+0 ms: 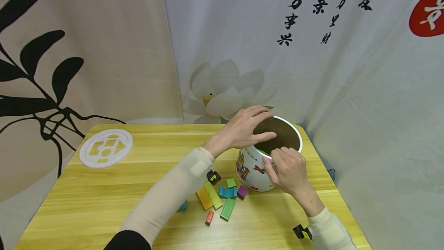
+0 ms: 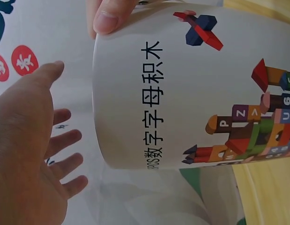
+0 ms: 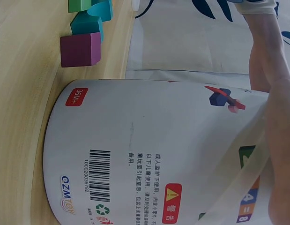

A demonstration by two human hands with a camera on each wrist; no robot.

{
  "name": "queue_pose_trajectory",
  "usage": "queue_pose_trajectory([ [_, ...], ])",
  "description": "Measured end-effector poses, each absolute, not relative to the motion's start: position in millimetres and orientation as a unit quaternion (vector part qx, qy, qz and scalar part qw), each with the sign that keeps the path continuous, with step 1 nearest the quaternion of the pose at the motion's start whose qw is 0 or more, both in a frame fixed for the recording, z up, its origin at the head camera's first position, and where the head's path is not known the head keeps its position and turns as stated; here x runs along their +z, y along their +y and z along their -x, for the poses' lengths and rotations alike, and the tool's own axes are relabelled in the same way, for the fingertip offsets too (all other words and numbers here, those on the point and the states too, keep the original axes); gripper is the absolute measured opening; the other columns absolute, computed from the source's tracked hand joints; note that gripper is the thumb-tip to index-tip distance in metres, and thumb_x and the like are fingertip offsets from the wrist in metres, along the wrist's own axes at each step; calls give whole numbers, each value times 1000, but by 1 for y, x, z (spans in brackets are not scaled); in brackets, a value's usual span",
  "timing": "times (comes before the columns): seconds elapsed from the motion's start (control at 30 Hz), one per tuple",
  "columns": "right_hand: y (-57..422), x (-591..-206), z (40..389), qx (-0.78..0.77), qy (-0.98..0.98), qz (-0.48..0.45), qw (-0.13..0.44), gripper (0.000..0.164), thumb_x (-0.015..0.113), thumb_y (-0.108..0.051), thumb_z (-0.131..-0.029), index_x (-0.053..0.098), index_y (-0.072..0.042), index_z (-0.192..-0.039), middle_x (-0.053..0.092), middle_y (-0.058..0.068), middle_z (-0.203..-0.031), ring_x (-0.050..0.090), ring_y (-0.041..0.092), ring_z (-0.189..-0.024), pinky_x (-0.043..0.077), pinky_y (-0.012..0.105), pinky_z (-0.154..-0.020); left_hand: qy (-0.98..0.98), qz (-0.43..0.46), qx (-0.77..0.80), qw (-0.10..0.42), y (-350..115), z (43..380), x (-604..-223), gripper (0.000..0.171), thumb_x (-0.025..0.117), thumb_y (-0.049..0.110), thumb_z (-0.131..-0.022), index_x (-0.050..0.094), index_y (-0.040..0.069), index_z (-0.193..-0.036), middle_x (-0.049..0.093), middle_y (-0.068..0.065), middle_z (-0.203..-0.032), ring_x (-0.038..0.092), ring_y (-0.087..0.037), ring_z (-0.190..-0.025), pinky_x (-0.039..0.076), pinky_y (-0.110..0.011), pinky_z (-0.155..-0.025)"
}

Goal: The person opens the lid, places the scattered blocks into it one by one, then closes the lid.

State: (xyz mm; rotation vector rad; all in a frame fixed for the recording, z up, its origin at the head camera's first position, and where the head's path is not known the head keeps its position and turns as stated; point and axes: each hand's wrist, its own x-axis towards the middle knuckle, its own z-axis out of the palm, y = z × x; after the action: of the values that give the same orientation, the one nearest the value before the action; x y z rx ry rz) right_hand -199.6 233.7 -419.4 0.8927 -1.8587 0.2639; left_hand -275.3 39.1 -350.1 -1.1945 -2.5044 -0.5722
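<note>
A white toy-block bucket (image 1: 254,171), printed with coloured building blocks, stands slightly tilted on the table. My right hand (image 1: 289,169) grips its near rim, fingers over the edge and thumb outside. Above the mouth of the bucket, my left hand (image 1: 248,128) reaches across with fingers extended and holds nothing; in the left wrist view, this left hand (image 2: 32,136) is apart from the rim. A bit of green shows just inside the rim. In the right wrist view, the bucket's side (image 3: 130,126) carries a barcode and a red warning label.
Loose blocks lie left of the bucket: orange (image 1: 204,198), yellow-green (image 1: 213,195), green (image 1: 227,209), blue (image 1: 227,192), purple (image 1: 242,192) and red (image 1: 209,217). A white round lid with shaped holes (image 1: 125,137) rests at the table's back left. Printed curtains (image 1: 225,30) hang behind.
</note>
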Motion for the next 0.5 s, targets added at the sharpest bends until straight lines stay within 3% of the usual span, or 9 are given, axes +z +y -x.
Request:
queue_pose_trajectory([
  [0.23,234,-419,200,107,-770,-371,508,44,49,-29,-98,38,-13,-59,26,-8,-51,18,7,-46,16,25,-41,-885,410,-179,131,31,272,-352,82,50,72,-95,39,26,-161,32,-2,-165,15,-25,-152,24,-51,-121],
  [0.5,233,-420,199,109,-769,-372,508,43,50,-29,-96,37,-13,-59,25,-9,-52,18,7,-46,15,24,-41,-883,407,-184,141,14,265,-353,83,49,73,-94,35,29,-163,28,-2,-166,8,-23,-153,20,-52,-122],
])
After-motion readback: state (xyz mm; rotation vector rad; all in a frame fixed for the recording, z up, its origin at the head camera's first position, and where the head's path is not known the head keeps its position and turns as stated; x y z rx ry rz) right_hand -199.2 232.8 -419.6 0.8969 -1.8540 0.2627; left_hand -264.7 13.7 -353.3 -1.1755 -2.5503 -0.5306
